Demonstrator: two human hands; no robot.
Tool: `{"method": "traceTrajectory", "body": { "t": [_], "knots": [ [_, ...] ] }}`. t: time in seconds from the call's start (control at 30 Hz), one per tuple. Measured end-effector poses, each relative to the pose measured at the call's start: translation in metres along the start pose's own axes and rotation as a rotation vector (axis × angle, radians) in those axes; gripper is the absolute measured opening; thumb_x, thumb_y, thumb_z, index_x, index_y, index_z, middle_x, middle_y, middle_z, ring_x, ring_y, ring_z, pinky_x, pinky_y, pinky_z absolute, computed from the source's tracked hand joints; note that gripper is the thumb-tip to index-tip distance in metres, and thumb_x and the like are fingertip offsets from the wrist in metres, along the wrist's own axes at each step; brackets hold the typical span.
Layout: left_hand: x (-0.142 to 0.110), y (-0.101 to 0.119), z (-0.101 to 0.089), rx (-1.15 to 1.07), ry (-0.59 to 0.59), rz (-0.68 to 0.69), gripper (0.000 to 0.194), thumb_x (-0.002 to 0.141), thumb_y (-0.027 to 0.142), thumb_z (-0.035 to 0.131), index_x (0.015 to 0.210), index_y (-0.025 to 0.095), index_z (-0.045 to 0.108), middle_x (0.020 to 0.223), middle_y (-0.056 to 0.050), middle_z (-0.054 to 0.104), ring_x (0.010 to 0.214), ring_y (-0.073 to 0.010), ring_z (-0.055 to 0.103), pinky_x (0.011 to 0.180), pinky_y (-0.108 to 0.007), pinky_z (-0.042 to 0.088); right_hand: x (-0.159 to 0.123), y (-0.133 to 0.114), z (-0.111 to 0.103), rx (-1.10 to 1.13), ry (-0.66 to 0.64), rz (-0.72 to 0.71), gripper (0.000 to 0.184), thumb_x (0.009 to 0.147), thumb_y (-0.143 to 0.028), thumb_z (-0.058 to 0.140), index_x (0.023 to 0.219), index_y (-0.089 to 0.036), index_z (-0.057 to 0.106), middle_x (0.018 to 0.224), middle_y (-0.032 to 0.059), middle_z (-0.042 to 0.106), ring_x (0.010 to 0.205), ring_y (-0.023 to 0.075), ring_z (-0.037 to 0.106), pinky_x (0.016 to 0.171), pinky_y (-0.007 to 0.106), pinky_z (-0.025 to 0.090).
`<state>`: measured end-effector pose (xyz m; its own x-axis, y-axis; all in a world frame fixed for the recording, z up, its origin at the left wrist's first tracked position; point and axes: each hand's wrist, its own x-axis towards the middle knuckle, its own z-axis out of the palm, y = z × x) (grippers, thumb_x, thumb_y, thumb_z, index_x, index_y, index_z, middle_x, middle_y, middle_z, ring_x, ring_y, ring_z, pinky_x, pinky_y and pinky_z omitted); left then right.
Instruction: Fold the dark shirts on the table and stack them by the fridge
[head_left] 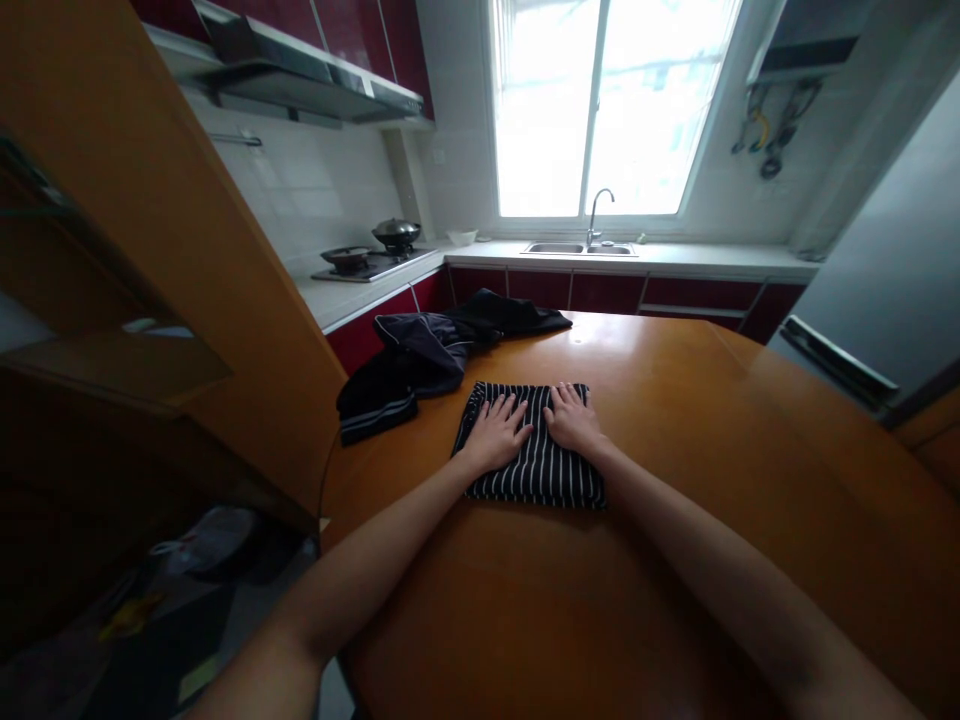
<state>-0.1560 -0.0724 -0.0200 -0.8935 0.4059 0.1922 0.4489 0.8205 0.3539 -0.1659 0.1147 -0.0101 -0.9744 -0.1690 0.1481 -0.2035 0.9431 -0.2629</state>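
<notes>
1. Dark clothes point(427, 345) lie in a messy heap on the brown wooden counter point(720, 440). They are near the far left corner of the striped cloth point(536, 485), with a small gap between.
2. A tall wooden cupboard point(202, 220) stands close by on the left.
3. Farther back, two pans point(396, 235) sit on the stove point(379, 266), and a sink point(556, 249) is under the bright window point(637, 110).
4. The left hand point(495, 433) lies flat on the cloth, fingers spread, pointing away and a bit right.
5. The right hand point(574, 420) lies flat too, pointing away and a bit left. Both hands are loose and grip nothing.
6. The folded cloth is flat on the counter, under both hands. Its white stripes run away from the person. It looks almost square, so I cannot tell its long side.
</notes>
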Motion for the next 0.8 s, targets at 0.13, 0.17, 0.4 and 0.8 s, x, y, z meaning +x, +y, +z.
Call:
{"method": "traceTrajectory", "body": {
  "t": [0.13, 0.17, 0.4, 0.8],
  "knots": [
    [0.002, -0.013, -0.006, -0.056, 0.054, -0.059, 0.059, 0.097, 0.052, 0.047, 0.148, 0.024, 0.046, 0.161, -0.010, 0.033, 0.152, -0.0333, 0.014, 0.121, -0.051, -0.003, 0.005, 0.029, 0.001, 0.075, -0.011, 0.060, 0.064, 0.101, -0.046, 0.031, 0.154, -0.011, 0.033, 0.163, 0.0147, 0.023, 0.152, 0.0289, 0.013, 0.120, 0.056, 0.007],
    [0.003, -0.016, -0.008, -0.049, 0.062, -0.081, 0.058, 0.097, 0.051, 0.047, 0.148, 0.024, 0.047, 0.160, -0.010, 0.033, 0.152, -0.0337, 0.014, 0.121, -0.052, -0.004, 0.008, 0.036, -0.002, 0.088, -0.018, 0.088, 0.065, 0.101, -0.048, 0.031, 0.154, -0.011, 0.033, 0.164, 0.0154, 0.022, 0.152, 0.0300, 0.013, 0.120, 0.057, 0.008],
    [0.006, -0.027, -0.014, 0.067, 0.053, -0.123, 0.056, 0.099, 0.053, 0.042, 0.147, 0.026, 0.049, 0.161, -0.010, 0.032, 0.151, -0.0330, 0.016, 0.120, -0.053, 0.001, -0.008, 0.022, -0.030, 0.093, 0.132, 0.002, 0.057, 0.102, -0.040, 0.031, 0.152, -0.012, 0.038, 0.163, 0.0178, 0.023, 0.152, 0.0288, 0.013, 0.120, 0.055, 0.010],
    [0.004, -0.025, -0.020, 0.050, 0.059, -0.108, 0.054, 0.099, 0.051, 0.043, 0.147, 0.025, 0.049, 0.160, -0.010, 0.033, 0.151, -0.0326, 0.018, 0.120, -0.054, 0.000, -0.119, 0.017, -0.022, 0.050, -0.065, -0.468, 0.068, 0.101, -0.051, 0.038, 0.158, -0.016, 0.026, 0.165, 0.0126, 0.018, 0.153, 0.0252, 0.008, 0.123, 0.051, 0.007]
  ]
}}
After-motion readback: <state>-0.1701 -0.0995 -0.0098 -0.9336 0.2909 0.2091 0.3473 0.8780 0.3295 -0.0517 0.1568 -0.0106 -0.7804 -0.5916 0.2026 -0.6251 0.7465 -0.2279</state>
